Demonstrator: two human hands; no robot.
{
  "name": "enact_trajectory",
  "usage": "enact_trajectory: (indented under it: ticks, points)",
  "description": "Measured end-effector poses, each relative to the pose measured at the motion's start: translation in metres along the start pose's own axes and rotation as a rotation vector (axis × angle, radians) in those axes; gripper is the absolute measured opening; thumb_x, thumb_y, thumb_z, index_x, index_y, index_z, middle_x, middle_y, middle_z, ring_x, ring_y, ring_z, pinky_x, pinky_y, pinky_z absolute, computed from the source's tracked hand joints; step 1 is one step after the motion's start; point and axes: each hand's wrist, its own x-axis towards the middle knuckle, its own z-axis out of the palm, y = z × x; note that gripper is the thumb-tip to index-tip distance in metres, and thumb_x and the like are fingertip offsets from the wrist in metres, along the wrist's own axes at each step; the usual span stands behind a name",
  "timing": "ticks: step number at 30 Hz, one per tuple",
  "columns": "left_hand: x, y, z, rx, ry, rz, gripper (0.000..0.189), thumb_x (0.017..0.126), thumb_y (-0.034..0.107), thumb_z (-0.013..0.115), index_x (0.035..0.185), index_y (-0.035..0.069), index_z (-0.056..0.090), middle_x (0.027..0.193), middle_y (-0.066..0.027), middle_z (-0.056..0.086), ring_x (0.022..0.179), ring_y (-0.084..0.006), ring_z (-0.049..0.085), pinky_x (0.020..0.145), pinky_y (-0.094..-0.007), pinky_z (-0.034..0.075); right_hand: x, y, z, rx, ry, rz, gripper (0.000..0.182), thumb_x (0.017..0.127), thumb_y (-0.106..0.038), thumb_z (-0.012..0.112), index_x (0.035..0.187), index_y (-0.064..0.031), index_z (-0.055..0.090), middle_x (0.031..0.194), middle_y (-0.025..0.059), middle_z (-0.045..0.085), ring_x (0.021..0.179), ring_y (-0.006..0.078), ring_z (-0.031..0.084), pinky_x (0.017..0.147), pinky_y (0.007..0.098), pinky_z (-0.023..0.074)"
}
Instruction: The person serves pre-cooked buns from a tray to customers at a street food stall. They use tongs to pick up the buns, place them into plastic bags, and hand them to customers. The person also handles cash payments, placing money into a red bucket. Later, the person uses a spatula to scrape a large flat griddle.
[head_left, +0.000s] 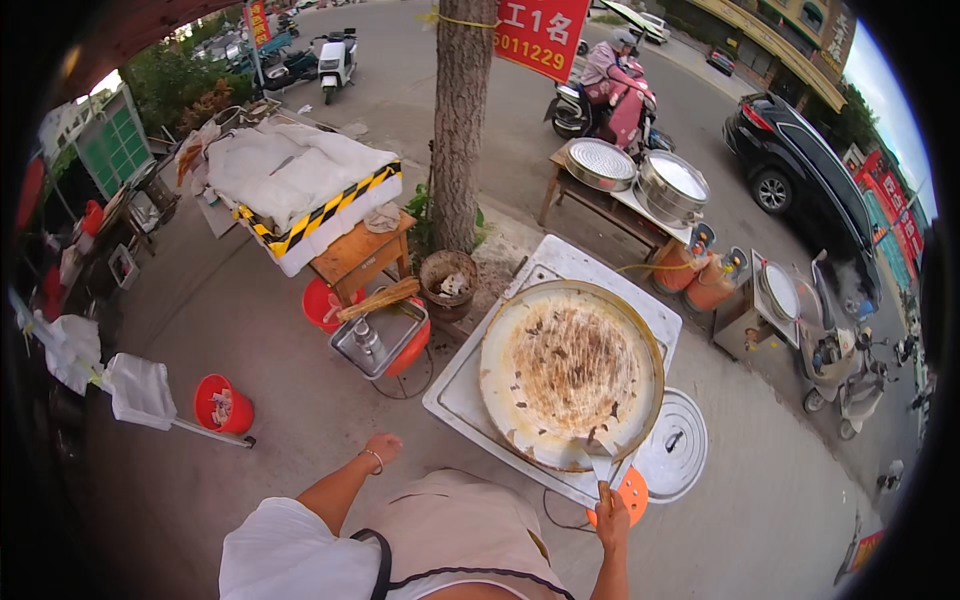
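My right hand (613, 521) grips the wooden handle of a flat metal scraper (601, 466). Its blade rests inside the near rim of a large round griddle pan (577, 360). Brown scorched residue and dark flakes cover much of the pan's pale bottom. Under the pan is a square, light metal stove top (469, 390). My left hand (385, 448), with a bracelet at the wrist, hangs apart from the stove, left of its near corner. Nothing shows in it, but its fingers are too small to make out clearly.
Right of the stove lie a round metal lid (675, 446) and an orange stool (636, 496). A tray (379, 337) with a shaker and a brush stands left, near a tree trunk (459, 127). Gas cylinders (709, 285) and steamers (671, 187) stand beyond. A rider (615, 82) passes on a scooter.
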Motion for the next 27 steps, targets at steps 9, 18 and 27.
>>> enact_trajectory:
  ticks: [9, 18, 27]
  points:
    - [-0.085, 0.317, -0.055, -0.518, -0.265, 0.816, 0.07, 0.085, 0.015, 0.066, 0.145, 0.016, 0.029, 0.108, -0.0092, 0.054, 0.087, -0.0137, 0.059, 0.079, -0.0277, 0.051, 0.011, 0.058, 0.045, -0.347, 0.025, -0.186, 0.046, 0.086, -0.013, 0.05, 0.132, -0.0101, 0.047, 0.089, 0.0171, 0.063, 0.08, 0.0311, 0.062, 0.072, 0.0438, 0.0497]
    - [-0.143, 0.411, -0.044, -0.28, -0.369, 1.146, 0.046, 0.086, 0.01, 0.061, 0.131, 0.008, 0.048, 0.099, -0.0057, 0.062, 0.092, -0.0145, 0.061, 0.084, -0.0283, 0.049, 0.024, -0.012, -0.016, -0.277, -0.089, -0.251, 0.034, 0.093, -0.019, 0.048, 0.127, -0.0142, 0.051, 0.088, 0.0218, 0.066, 0.078, 0.0404, 0.063, 0.07, 0.0484, 0.0495]
    - [-0.075, -0.049, 0.041, -0.393, 0.232, -0.332, 0.035, 0.079, 0.009, 0.064, 0.113, 0.007, 0.053, 0.067, -0.0089, 0.061, 0.051, -0.0166, 0.057, 0.044, -0.0322, 0.045, 0.039, -0.029, -0.055, -0.584, -0.261, -0.25, 0.036, 0.094, -0.021, 0.047, 0.13, -0.0169, 0.049, 0.072, 0.0205, 0.063, 0.068, 0.0386, 0.063, 0.061, 0.0515, 0.0475]
